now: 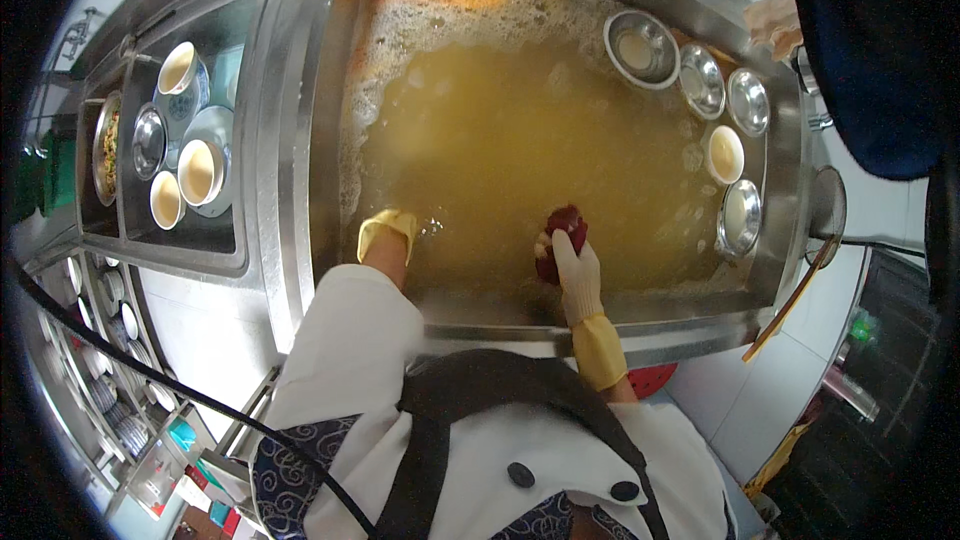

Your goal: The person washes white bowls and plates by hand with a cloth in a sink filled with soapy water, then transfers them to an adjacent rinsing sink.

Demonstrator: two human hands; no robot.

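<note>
A wide stainless steel sink [300,165] before me holds cloudy yellow-brown water with foam along its far and left sides. My left hand [387,236], in a yellow rubber glove, is sunk in the water near the front left; its fingers are hidden. At the front right, my right hand [577,262] wears a pale knit glove over a yellow one and grips a dark red cloth or scrubber [559,240] just above the water. Metal bowls [641,49] and a pale bowl [725,155] sit at the water's right side.
A second sink [255,90] on the left holds cups [197,172], plates and a metal bowl. Beside it is a metal dish of food scraps [109,148]. A wire strainer [827,214] with a wooden handle rests over the right rim. Dish racks [112,360] stand lower left.
</note>
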